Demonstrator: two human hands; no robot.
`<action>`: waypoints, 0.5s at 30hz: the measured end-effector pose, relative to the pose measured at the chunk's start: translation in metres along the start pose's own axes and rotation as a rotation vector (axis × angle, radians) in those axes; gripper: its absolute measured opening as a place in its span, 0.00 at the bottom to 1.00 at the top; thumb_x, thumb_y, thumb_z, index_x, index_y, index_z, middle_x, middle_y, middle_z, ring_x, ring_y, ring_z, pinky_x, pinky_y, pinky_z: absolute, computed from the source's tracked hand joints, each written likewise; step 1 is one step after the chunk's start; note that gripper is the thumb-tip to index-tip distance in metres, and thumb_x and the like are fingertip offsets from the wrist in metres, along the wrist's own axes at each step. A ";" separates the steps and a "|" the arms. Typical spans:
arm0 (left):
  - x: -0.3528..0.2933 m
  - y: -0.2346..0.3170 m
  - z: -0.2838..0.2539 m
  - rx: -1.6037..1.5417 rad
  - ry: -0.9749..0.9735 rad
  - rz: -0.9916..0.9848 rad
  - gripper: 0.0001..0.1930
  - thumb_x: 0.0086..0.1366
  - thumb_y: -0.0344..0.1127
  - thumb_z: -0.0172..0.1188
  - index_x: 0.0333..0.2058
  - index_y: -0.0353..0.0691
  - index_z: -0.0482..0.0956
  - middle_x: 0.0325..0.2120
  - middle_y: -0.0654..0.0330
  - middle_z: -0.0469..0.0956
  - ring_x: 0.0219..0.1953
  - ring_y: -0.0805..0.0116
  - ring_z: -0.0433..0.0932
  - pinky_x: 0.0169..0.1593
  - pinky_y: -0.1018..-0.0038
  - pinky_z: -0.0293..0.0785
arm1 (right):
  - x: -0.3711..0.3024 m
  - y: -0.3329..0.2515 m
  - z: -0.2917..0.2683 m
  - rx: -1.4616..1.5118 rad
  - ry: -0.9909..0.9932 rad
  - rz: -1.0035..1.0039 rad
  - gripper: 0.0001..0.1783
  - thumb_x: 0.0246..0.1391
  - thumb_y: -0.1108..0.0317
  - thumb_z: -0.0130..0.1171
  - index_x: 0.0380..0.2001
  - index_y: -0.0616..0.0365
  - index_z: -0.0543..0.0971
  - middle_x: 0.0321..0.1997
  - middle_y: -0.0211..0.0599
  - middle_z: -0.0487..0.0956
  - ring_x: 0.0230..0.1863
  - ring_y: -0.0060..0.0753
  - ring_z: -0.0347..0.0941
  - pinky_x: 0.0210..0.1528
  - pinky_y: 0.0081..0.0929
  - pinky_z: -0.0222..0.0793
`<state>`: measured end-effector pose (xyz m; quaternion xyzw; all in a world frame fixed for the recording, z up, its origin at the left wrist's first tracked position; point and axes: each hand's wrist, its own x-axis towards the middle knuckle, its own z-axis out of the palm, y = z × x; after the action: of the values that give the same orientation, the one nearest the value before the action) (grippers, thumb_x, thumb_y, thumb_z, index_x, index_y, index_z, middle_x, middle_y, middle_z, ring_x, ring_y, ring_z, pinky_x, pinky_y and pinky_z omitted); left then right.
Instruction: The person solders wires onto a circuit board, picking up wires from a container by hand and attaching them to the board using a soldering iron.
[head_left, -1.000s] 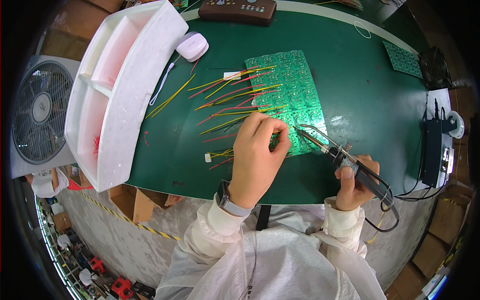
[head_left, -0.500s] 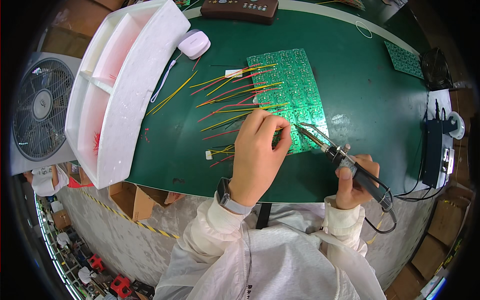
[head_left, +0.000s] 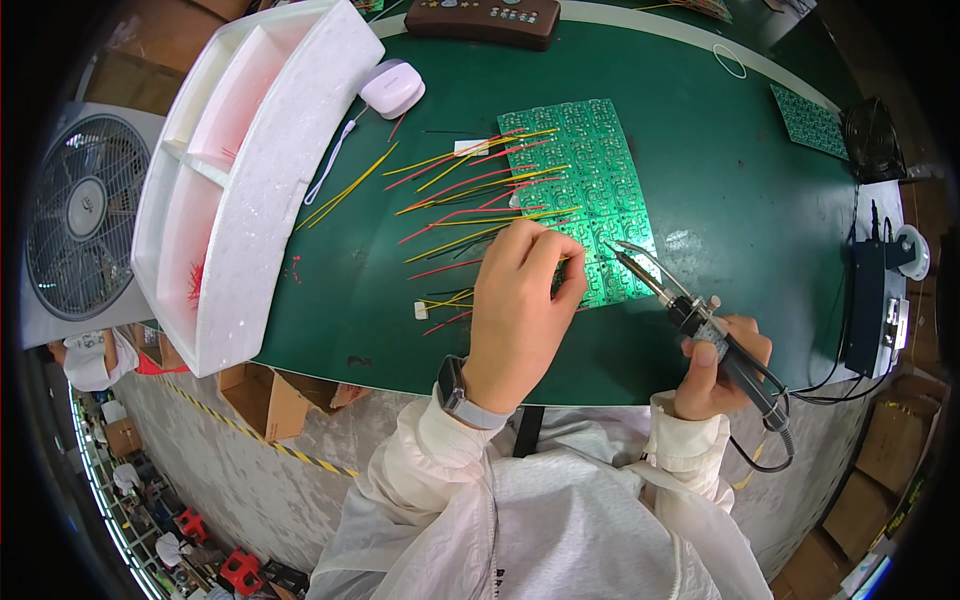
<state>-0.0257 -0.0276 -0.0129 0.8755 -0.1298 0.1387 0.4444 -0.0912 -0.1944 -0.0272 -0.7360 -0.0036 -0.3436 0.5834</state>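
Note:
A green circuit board panel point(head_left: 585, 150) lies on the green table mat, with red, yellow and black wires point(head_left: 470, 185) fanning out from its left side. My left hand point(head_left: 530, 305) is closed in a pinch over the panel's lower left part. A thin wire seems to be between its fingertips, mostly hidden by the fingers. My right hand point(head_left: 722, 368) is wrapped round a soldering iron point(head_left: 692, 318) that has a thin metal feed tube alongside its tip. The iron points up and left, its tip just over the board, a little right of my left fingertips.
At left stands a white foam tray point(head_left: 262, 185) with compartments holding red wires. Near it are a lilac case point(head_left: 392, 88) and loose yellow wires point(head_left: 345, 188). A brown case point(head_left: 482, 20) lies at the far edge. A second board point(head_left: 808, 118), a small fan point(head_left: 872, 140) and a dark box point(head_left: 872, 305) stand right.
The soldering iron in my right hand has drawn back slightly to the right, away from my left fingertips. My left hand stays pinched in nearly the same place.

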 end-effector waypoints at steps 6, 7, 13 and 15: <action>-0.001 0.000 0.000 0.013 0.000 0.016 0.07 0.45 0.20 0.57 0.23 0.36 0.70 0.22 0.61 0.68 0.21 0.71 0.67 0.22 0.78 0.62 | 0.002 0.001 0.001 -0.053 -0.010 -0.027 0.17 0.40 0.64 0.61 0.27 0.66 0.68 0.20 0.40 0.70 0.19 0.25 0.64 0.23 0.20 0.61; -0.001 -0.001 0.000 0.018 -0.006 0.015 0.07 0.45 0.20 0.57 0.23 0.36 0.70 0.22 0.61 0.68 0.21 0.70 0.67 0.22 0.78 0.62 | 0.001 -0.001 0.002 -0.035 -0.030 0.021 0.17 0.40 0.64 0.61 0.27 0.66 0.68 0.21 0.41 0.71 0.19 0.25 0.64 0.23 0.20 0.61; -0.001 0.000 0.000 0.052 -0.006 0.049 0.06 0.46 0.21 0.57 0.24 0.36 0.70 0.22 0.60 0.67 0.22 0.69 0.67 0.22 0.77 0.62 | 0.003 0.000 0.003 -0.032 -0.063 0.007 0.16 0.39 0.66 0.62 0.26 0.67 0.69 0.20 0.40 0.71 0.20 0.25 0.65 0.24 0.19 0.61; -0.001 0.000 0.000 0.064 0.001 0.065 0.06 0.46 0.21 0.57 0.24 0.36 0.70 0.22 0.60 0.67 0.22 0.68 0.67 0.22 0.76 0.62 | 0.003 0.000 0.003 -0.027 -0.058 0.011 0.16 0.39 0.66 0.62 0.26 0.67 0.69 0.20 0.40 0.71 0.20 0.25 0.65 0.24 0.19 0.61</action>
<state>-0.0269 -0.0279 -0.0133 0.8845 -0.1535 0.1575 0.4113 -0.0872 -0.1929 -0.0259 -0.7533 -0.0120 -0.3190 0.5749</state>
